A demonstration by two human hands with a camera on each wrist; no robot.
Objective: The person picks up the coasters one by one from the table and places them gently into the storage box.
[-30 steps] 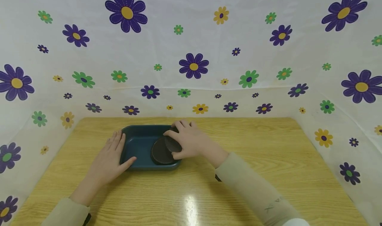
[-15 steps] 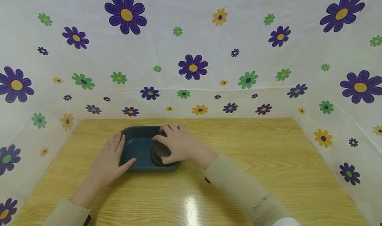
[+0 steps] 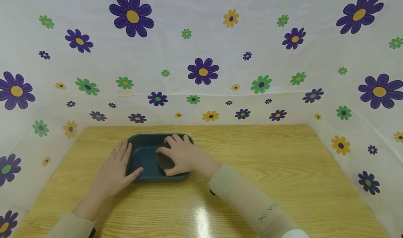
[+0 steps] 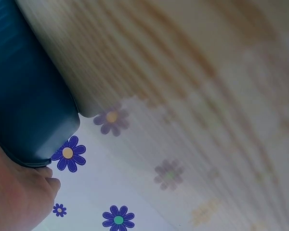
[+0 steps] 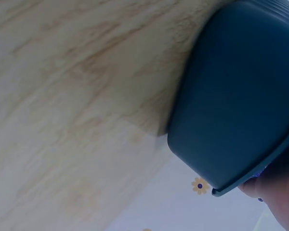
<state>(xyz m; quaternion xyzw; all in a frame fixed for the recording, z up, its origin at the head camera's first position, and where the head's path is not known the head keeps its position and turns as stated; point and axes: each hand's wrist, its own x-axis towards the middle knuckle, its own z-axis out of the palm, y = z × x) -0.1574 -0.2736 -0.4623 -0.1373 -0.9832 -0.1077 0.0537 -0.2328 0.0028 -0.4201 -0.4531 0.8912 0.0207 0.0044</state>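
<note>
A deep blue rectangular tray (image 3: 145, 157) stands on the wooden table. My left hand (image 3: 114, 170) rests at its left end, fingers straight along the outside and thumb over the near rim. At the tray's right end my right hand (image 3: 184, 156) grips a black round disc (image 3: 164, 161) from above, with fingers and thumb spread around its edge. The hand hides much of the disc and whatever lies beneath it. Both wrist views show the tray's outer wall (image 4: 33, 91), with part of the right hand behind the rim (image 5: 220, 191) in the right wrist view.
The light wooden table (image 3: 267, 161) reaches back to a white cloth (image 3: 176, 49) printed with purple, green and yellow flowers, which also hangs at both sides. Glare shows near the table's front.
My right hand has moved left and slightly down with the tilted black disc, over another black disc lying in the tray, which is now hidden. The left hand stays in place.
</note>
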